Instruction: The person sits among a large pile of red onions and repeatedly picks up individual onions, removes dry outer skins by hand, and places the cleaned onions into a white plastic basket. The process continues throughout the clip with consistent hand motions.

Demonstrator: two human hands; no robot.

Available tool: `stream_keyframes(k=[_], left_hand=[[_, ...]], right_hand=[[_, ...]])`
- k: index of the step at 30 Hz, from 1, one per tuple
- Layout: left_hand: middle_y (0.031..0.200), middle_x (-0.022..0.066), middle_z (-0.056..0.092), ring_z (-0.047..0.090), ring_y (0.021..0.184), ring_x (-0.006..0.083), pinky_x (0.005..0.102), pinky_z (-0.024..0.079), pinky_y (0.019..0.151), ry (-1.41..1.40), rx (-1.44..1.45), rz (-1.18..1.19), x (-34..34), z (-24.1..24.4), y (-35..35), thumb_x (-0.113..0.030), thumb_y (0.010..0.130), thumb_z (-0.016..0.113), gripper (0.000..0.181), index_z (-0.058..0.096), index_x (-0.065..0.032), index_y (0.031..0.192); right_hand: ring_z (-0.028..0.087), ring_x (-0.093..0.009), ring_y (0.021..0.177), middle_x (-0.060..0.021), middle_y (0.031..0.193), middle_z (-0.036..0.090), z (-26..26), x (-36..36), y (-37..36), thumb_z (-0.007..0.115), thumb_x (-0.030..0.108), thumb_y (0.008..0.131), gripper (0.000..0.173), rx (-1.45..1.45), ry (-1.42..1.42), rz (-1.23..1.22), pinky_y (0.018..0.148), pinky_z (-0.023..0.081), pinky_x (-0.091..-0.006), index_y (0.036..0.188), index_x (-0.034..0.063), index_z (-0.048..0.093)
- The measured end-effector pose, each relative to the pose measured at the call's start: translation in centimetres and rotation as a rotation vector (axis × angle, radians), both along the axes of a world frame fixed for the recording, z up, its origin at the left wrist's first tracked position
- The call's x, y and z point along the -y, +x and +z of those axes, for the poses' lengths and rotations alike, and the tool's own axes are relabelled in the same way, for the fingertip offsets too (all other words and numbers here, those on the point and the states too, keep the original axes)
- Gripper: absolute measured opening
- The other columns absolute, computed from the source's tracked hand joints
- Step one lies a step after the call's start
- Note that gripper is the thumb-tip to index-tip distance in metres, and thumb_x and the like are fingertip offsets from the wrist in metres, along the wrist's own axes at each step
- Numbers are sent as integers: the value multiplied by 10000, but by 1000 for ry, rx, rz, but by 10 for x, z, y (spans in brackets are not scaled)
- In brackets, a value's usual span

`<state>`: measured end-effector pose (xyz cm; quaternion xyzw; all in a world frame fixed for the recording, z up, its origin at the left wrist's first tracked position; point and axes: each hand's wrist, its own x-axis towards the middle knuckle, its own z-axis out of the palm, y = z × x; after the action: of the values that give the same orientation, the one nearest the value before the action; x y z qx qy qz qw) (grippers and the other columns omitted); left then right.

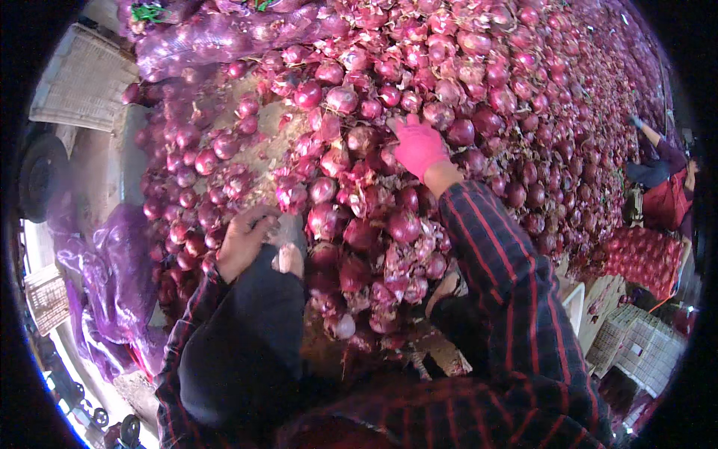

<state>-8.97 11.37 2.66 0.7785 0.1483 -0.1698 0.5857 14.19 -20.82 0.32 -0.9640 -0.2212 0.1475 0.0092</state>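
Note:
Loose red onions (331, 221) with papery skins lie heaped before me and between my legs. My right hand (418, 147), in a pink glove, reaches palm down onto the heap. Its fingers are apart and touch onions, and I see nothing gripped in them. My left hand (247, 241) is bare, with its fingers bent. It hovers beside my ankle and grey footwear (290, 227), next to my dark trouser leg (247, 331). The inside of this hand is hidden and blurred, so I cannot make out whether it holds anything.
Purple mesh sacks (224, 42) lie at the top left, and another mesh sack (120, 280) hangs at the left. Plastic crates (636, 348) stand at the lower right. A co-worker (664, 179) sits by the onions at the far right, near a filled red sack (645, 261).

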Motion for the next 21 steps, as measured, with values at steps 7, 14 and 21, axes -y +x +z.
stream_keyframes(k=[7, 14, 21], left_hand=[[1169, 87, 654, 586, 1105, 170, 316, 440, 983, -193, -300, 28, 8, -34, 15, -93, 981, 531, 254, 628, -2, 1199], [1015, 59, 674, 625, 967, 134, 293, 494, 867, -249, -199, 153, 12, -36, 46, -106, 993, 518, 237, 624, -16, 1185], [1007, 40, 674, 619, 922, 121, 285, 499, 849, -363, -243, 183, 28, -37, 61, -59, 989, 506, 236, 630, -9, 1184]], right_hand=[[505, -431, 1192, -174, 1319, 475, -55, -51, 107, 741, 443, 735, 711, -78, 11, 11, 998, 445, -495, 1357, 176, 522], [556, -409, 1144, -222, 1285, 495, -65, -44, 115, 774, 548, 671, 759, -158, 46, 55, 977, 467, -473, 1272, 127, 580], [483, -422, 1198, -187, 1293, 496, -57, -83, 110, 747, 486, 710, 576, -220, -199, -10, 983, 468, -481, 1126, 91, 685]])
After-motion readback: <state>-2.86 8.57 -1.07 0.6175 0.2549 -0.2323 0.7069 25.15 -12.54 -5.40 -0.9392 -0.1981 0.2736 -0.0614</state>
